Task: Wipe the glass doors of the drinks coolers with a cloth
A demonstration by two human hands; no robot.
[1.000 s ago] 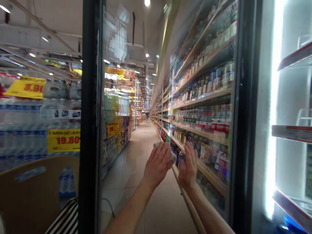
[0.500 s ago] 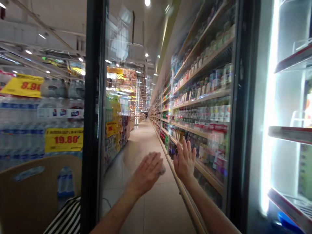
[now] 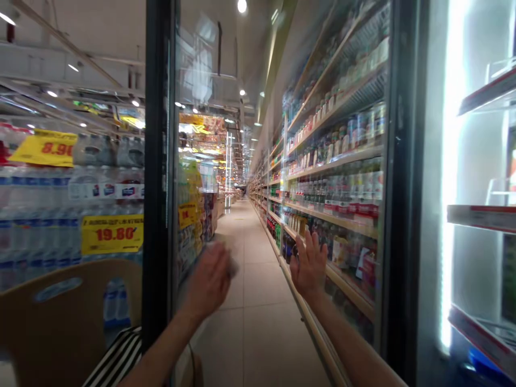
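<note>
A tall glass door with a dark frame stands before me, and the aisle shows through its pane. My left hand is at the pane, left of the middle, smeared by motion. Its fingers are bent over a small greyish crumpled wad, too blurred to name for certain. To the right, my right hand is raised with its palm towards the glass and fingers stretched out, holding nothing. It appears to rest on the pane.
Lit cooler shelves stand on the right, by the door's edge. Bottle packs with yellow price signs are stacked on the left. A tan cart or bin with a handle slot and a black-and-white striped item sit low at left.
My left hand has moved left across the glass with the greyish wad. My right hand stays in nearly the same place, still open. The view has shifted slightly.
</note>
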